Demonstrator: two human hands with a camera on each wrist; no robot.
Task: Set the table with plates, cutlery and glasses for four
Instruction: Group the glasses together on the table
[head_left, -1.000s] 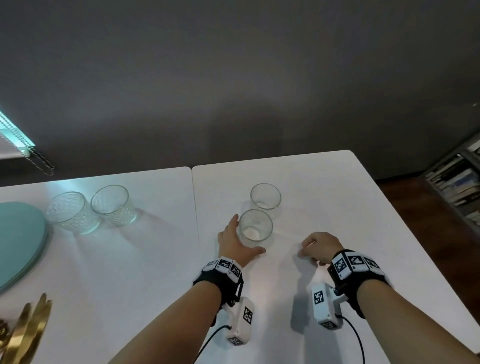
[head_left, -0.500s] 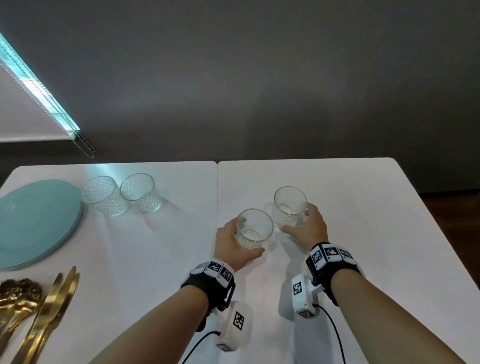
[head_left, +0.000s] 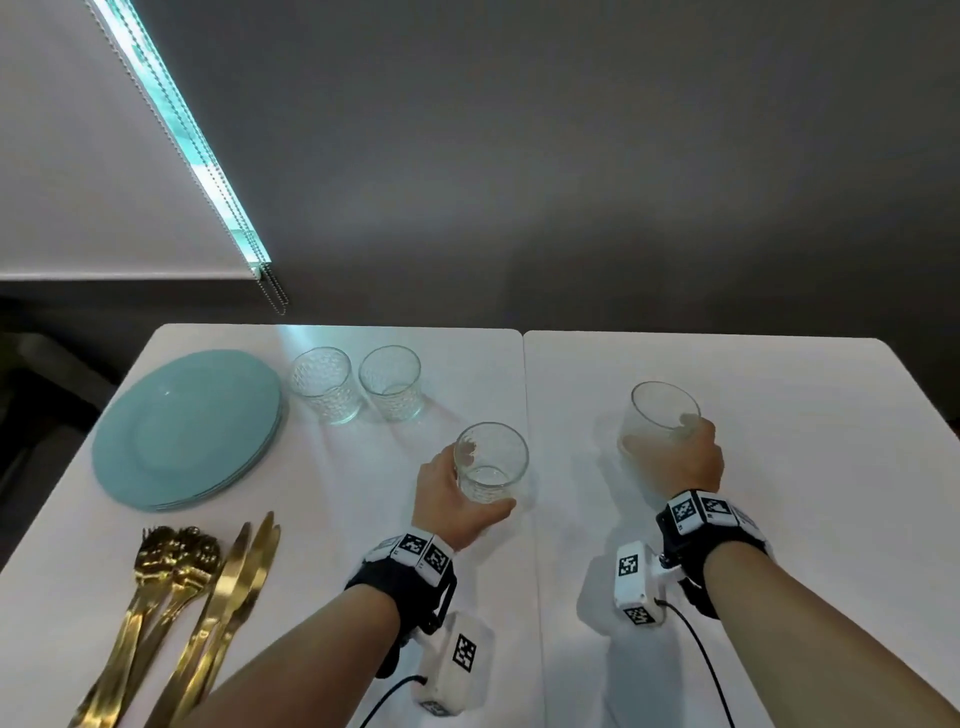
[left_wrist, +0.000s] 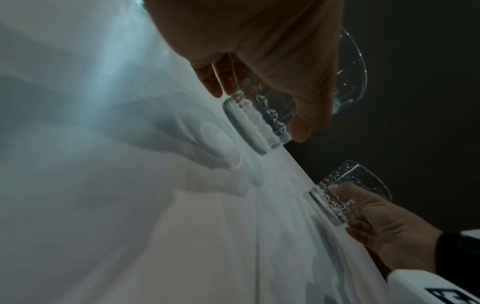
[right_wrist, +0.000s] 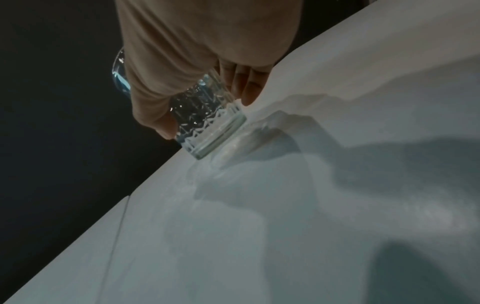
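Observation:
My left hand (head_left: 457, 493) grips a clear textured glass (head_left: 491, 462) near the seam of the white table (head_left: 779, 395); in the left wrist view this glass (left_wrist: 257, 123) hangs just above the tabletop. My right hand (head_left: 675, 457) holds a second glass (head_left: 657, 415), tilted and lifted off the right half of the table; the right wrist view shows that glass (right_wrist: 207, 123) clear of the surface. Two more glasses (head_left: 324, 382) (head_left: 392, 382) stand at the back left. A stack of teal plates (head_left: 187, 426) lies at the far left. Gold forks (head_left: 171, 561) and knives (head_left: 244, 566) lie at the front left.
A dark wall runs behind the table, with a window blind and its bead chain (head_left: 270, 291) at the upper left. The table's far edge and right edge drop to a dark floor. Wrist cameras with cables hang under both forearms.
My right hand, which rested curled on the table, has taken hold of the far glass and lifted it to the right. My left hand has carried its glass leftward. The head view has swung left.

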